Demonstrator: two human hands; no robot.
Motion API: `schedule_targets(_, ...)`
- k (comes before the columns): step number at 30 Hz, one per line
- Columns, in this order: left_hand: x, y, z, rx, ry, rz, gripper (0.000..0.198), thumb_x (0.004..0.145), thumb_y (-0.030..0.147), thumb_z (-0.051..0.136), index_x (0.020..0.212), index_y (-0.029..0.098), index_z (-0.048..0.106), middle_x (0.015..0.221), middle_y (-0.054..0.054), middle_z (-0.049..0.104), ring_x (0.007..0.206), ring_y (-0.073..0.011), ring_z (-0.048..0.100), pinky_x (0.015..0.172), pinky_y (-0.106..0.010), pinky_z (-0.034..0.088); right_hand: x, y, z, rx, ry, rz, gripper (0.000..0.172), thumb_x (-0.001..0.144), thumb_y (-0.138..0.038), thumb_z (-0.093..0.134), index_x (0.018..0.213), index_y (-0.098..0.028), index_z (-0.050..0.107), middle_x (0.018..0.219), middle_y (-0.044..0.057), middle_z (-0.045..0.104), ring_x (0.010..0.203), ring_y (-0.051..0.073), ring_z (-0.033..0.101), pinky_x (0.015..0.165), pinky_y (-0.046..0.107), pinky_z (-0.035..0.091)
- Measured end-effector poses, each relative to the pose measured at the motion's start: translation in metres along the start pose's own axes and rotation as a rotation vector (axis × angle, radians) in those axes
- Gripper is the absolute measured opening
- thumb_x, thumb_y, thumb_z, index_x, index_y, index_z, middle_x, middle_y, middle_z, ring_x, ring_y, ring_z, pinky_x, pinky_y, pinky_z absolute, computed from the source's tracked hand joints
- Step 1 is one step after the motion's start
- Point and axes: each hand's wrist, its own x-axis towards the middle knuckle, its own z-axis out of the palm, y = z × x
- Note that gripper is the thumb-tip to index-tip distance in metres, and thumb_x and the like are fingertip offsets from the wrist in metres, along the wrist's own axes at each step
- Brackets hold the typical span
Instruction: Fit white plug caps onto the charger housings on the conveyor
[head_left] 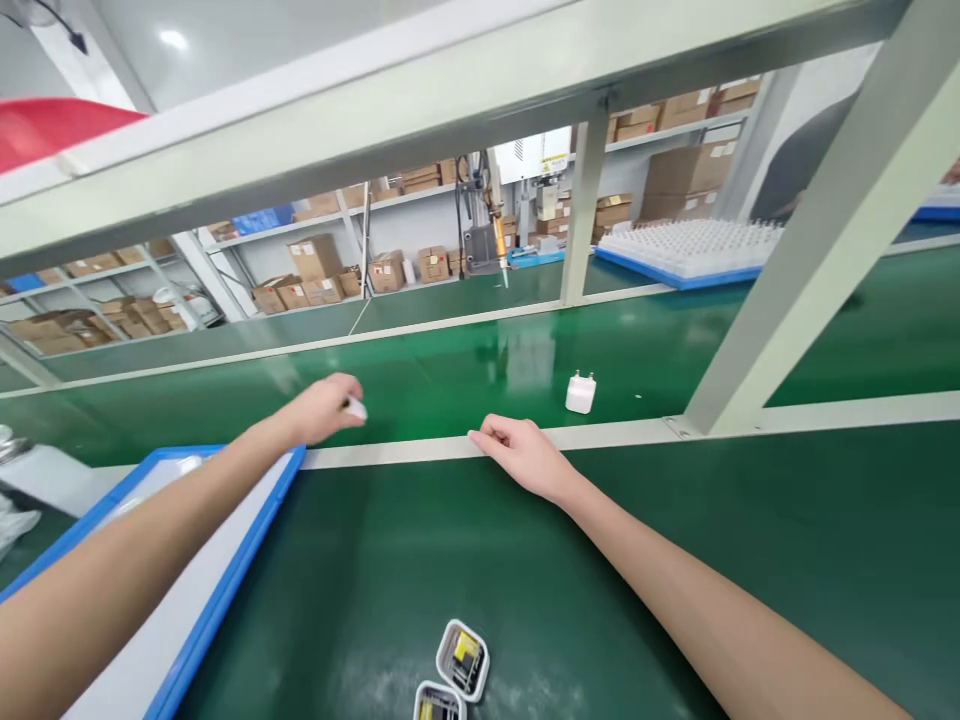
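White plastic shows in the left hand (pixel 322 406): a small white piece (pixel 355 408) is pinched between closed fingers, held above the glossy green strip (pixel 420 385) beyond the near rail (pixel 405 453). The right hand (pixel 523 455) is at that rail, its fingers curled in and the thumb pointing left near the index finger; whether it grips something small, I cannot tell. A white plug adapter (pixel 580 394) sits on the green strip, beyond the right hand and a little to its right, prongs pointing away.

Nearer the wearer, on the dark green surface (pixel 360 570), two open white housings touch each other: one (pixel 445 686) cut off by the lower edge of view, the other (pixel 440 662) whole, both with yellow and black parts inside. At left, the left forearm passes over a blue-rimmed tray (pixel 227 590) with a pale base.

Beyond the strip, a blue tray (pixel 679 281) carries rows of white pieces (pixel 694 247), left of a slanting pale post (pixel 810 270). An orange-barrelled nozzle tool (pixel 499 238) points down near the middle, and cardboard boxes (pixel 315 257) stand on shelves behind.
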Motion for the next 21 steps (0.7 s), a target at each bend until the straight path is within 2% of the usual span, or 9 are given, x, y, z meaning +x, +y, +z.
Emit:
schedule_targets(3,-0.032,0.035,0.015,-0.099,-0.196,0.23,0.032,0.079,0.026,0.083,0.107,0.019,0.068,0.107,0.0,0.068,0.095,-0.0168,0.066,0.088,-0.027,0.053,-0.001,-0.001,0.001,-0.043,-0.022,-0.019,0.043,0.095,-0.056,0.052,0.071,-0.021,0.049,0.063,-0.004,0.047,0.062,0.014,0.041,0.06,0.028,0.03)
schedule_targets(6,-0.064,0.064,0.038,-0.194,-0.322,0.388,0.03,0.08,0.017,0.08,0.107,0.025,0.069,0.108,0.003,0.07,0.093,-0.0139,0.066,0.082,-0.021,0.052,-0.004,-0.002,0.001,-0.088,-0.044,-0.04,0.039,0.095,-0.053,0.053,0.073,-0.021,0.052,0.064,-0.004,0.052,0.062,0.014,0.043,0.061,0.028,0.032)
schedule_targets(8,-0.08,0.072,0.046,-0.23,-0.346,0.424,0.037,0.083,0.011,0.073,0.116,0.027,0.067,0.119,0.001,0.069,0.104,-0.016,0.066,0.09,-0.023,0.051,-0.005,-0.003,0.001,-0.108,-0.051,-0.049,0.037,0.095,-0.051,0.052,0.074,-0.021,0.052,0.065,-0.004,0.053,0.063,0.014,0.045,0.062,0.028,0.032)
schedule_targets(10,-0.091,0.069,0.042,-0.258,-0.342,0.427,0.056,0.082,0.007,0.07,0.132,0.03,0.06,0.14,-0.002,0.06,0.127,-0.0207,0.057,0.107,-0.03,0.045,-0.007,-0.005,-0.001,-0.118,-0.051,-0.057,0.036,0.096,-0.05,0.051,0.074,-0.021,0.053,0.064,-0.004,0.053,0.063,0.014,0.045,0.063,0.028,0.033)
schedule_targets(13,-0.108,0.053,0.02,-0.269,-0.331,0.327,0.081,0.08,0.011,0.072,0.151,0.033,0.04,0.158,-0.003,0.041,0.147,-0.0252,0.037,0.12,-0.038,0.032,-0.011,-0.014,-0.002,-0.112,-0.047,-0.072,0.033,0.096,-0.047,0.049,0.077,-0.02,0.054,0.066,-0.003,0.054,0.063,0.015,0.046,0.063,0.029,0.034)
schedule_targets(15,-0.126,0.039,0.0,-0.23,-0.306,0.177,0.078,0.085,0.024,0.071,0.154,0.034,0.037,0.158,-0.004,0.042,0.144,-0.0277,0.041,0.118,-0.041,0.036,-0.017,-0.025,0.001,-0.086,-0.075,-0.092,0.03,0.097,-0.047,0.049,0.086,-0.02,0.057,0.072,-0.001,0.057,0.066,0.015,0.049,0.063,0.029,0.038)
schedule_targets(18,-0.163,0.018,-0.021,-0.143,-0.222,0.001,0.055,0.093,0.044,0.061,0.145,0.034,0.051,0.148,-0.004,0.054,0.132,-0.0314,0.054,0.108,-0.042,0.046,-0.029,-0.046,0.015,-0.025,-0.213,-0.153,0.034,0.09,-0.049,0.063,0.111,-0.022,0.062,0.096,0.003,0.063,0.079,0.016,0.058,0.068,0.028,0.047)
schedule_targets(20,-0.19,0.008,-0.024,-0.101,-0.18,-0.073,0.045,0.095,0.052,0.053,0.136,0.033,0.061,0.138,-0.005,0.062,0.122,-0.0321,0.062,0.1,-0.041,0.051,-0.036,-0.059,0.028,-0.014,-0.369,-0.219,0.046,0.084,-0.044,0.073,0.125,-0.026,0.06,0.116,0.004,0.061,0.093,0.017,0.061,0.076,0.028,0.051)
schedule_targets(21,-0.203,0.005,-0.023,-0.086,-0.169,-0.107,0.044,0.096,0.055,0.05,0.132,0.033,0.064,0.134,-0.005,0.065,0.118,-0.0322,0.064,0.097,-0.04,0.053,-0.039,-0.064,0.034,-0.041,-0.43,-0.252,0.046,0.084,-0.039,0.075,0.126,-0.029,0.06,0.122,0.004,0.059,0.1,0.018,0.061,0.082,0.028,0.051)
